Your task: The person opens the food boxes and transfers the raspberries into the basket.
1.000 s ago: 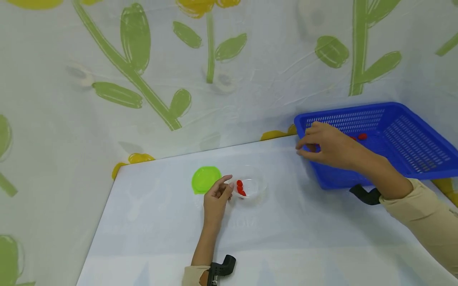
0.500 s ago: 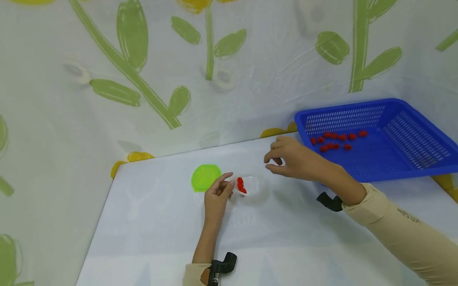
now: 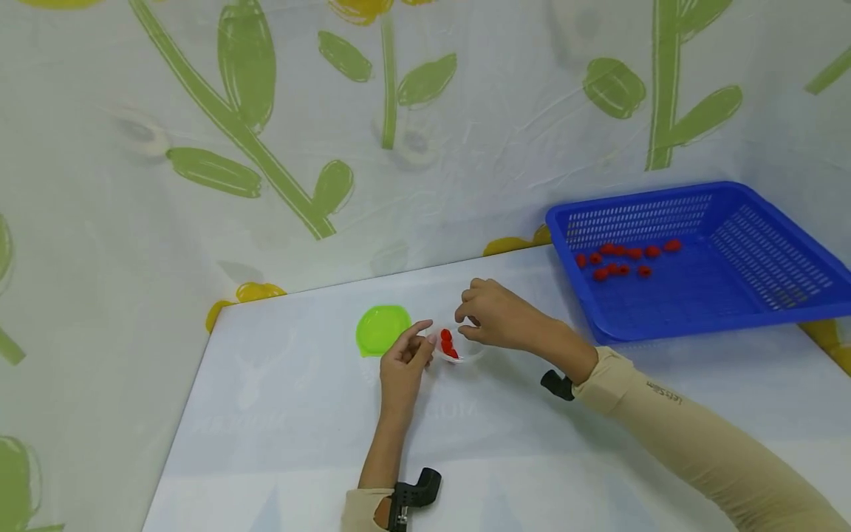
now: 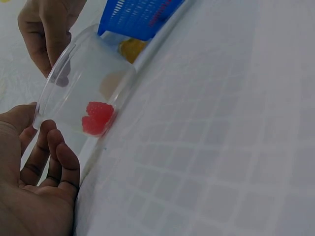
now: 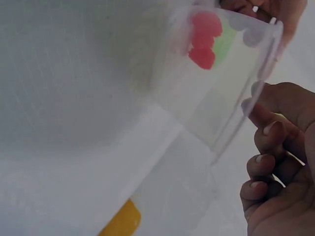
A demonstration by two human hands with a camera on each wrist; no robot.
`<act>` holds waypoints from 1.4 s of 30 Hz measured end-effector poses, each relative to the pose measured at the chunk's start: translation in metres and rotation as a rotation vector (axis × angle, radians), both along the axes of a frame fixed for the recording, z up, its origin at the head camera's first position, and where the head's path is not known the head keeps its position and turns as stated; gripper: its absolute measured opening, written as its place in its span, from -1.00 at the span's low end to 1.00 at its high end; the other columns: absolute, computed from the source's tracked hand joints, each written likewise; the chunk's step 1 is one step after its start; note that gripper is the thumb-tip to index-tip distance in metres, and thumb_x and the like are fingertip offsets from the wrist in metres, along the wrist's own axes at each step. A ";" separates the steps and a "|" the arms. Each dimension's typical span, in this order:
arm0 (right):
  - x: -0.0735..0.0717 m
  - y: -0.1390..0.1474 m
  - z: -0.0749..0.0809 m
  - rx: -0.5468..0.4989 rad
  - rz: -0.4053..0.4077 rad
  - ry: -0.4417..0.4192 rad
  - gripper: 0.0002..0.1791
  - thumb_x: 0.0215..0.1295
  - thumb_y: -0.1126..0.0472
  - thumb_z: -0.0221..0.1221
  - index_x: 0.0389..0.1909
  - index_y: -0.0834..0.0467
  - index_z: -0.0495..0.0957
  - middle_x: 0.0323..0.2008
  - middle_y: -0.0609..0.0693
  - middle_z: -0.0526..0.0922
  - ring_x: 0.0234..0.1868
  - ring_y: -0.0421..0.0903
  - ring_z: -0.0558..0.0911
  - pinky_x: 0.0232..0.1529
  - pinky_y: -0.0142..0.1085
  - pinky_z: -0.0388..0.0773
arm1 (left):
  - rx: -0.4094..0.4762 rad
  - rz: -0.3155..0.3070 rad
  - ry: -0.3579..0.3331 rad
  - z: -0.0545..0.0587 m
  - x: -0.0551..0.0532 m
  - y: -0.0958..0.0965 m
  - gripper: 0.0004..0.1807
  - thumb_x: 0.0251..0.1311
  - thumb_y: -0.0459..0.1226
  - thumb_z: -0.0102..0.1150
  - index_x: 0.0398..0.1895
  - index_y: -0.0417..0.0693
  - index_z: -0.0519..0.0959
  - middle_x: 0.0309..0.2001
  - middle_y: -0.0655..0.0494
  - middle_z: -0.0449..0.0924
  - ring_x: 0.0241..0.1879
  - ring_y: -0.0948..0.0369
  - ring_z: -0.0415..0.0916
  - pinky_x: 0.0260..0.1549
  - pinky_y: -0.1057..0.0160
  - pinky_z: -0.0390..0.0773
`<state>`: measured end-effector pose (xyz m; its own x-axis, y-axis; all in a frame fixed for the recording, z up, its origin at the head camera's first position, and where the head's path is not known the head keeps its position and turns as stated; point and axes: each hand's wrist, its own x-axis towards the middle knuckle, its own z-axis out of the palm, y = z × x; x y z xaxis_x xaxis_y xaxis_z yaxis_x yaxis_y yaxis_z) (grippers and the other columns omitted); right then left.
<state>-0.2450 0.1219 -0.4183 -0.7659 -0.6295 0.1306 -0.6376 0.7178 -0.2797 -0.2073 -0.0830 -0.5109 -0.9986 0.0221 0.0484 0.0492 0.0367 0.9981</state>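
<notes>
A clear plastic tub (image 3: 469, 357) stands on the table, with a few red raspberries (image 3: 448, 342) at its left side. My left hand (image 3: 402, 366) pinches the tub's rim between thumb and forefinger, the other fingers loosely bent. My right hand (image 3: 495, 315) is over the tub's right side, fingers curled and pointing down. In the left wrist view, its fingertips reach in behind the tub's clear wall (image 4: 81, 69). No red shows between the right thumb and forefinger; whether something small is hidden there cannot be told. A bright green lid (image 3: 382, 329) lies just left of the tub.
A blue perforated basket (image 3: 725, 288) stands at the right rear of the white table (image 3: 286, 399), with several more raspberries (image 3: 634, 253) in its left part. A flower-printed sheet (image 3: 492, 170) hangs behind the table.
My right hand has come left from over the basket to the tub, uncovering the raspberries in the basket. My left hand has stayed at the tub's rim.
</notes>
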 end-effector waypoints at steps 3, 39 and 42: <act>-0.001 -0.006 -0.007 0.019 0.001 0.000 -0.92 0.21 0.21 0.37 -0.30 0.09 0.78 -0.58 -0.20 0.42 -0.40 -0.15 0.35 -0.31 -0.29 0.32 | 0.004 -0.002 -0.020 0.013 0.005 0.000 -0.66 0.32 -0.19 0.30 0.14 -0.03 0.65 -0.33 0.04 0.55 -0.40 0.19 0.44 -0.40 0.35 0.50; 0.001 -0.024 -0.029 0.111 -0.123 0.139 -0.89 0.11 0.18 0.41 -0.51 0.12 0.72 -0.63 -0.15 0.40 -0.44 -0.11 0.30 -0.36 -0.30 0.24 | -0.013 -0.014 -0.026 0.017 0.003 0.002 -0.68 0.34 -0.26 0.27 0.13 -0.07 0.65 -0.35 0.03 0.54 -0.43 0.18 0.42 -0.47 0.35 0.42; 0.002 -0.019 -0.023 0.089 -0.117 0.146 -0.89 0.11 0.17 0.41 -0.45 0.13 0.75 -0.58 -0.13 0.49 -0.41 -0.10 0.33 -0.33 -0.28 0.26 | -0.017 -0.001 -0.028 0.004 -0.002 0.000 -0.67 0.33 -0.21 0.29 0.14 0.01 0.65 -0.32 0.05 0.56 -0.41 0.18 0.44 -0.46 0.34 0.44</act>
<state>-0.2425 0.1031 -0.4413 -0.8114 -0.5515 0.1935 -0.5776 0.8071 -0.1220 -0.2093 -0.0832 -0.5065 -0.9995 0.0236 0.0196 0.0208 0.0538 0.9983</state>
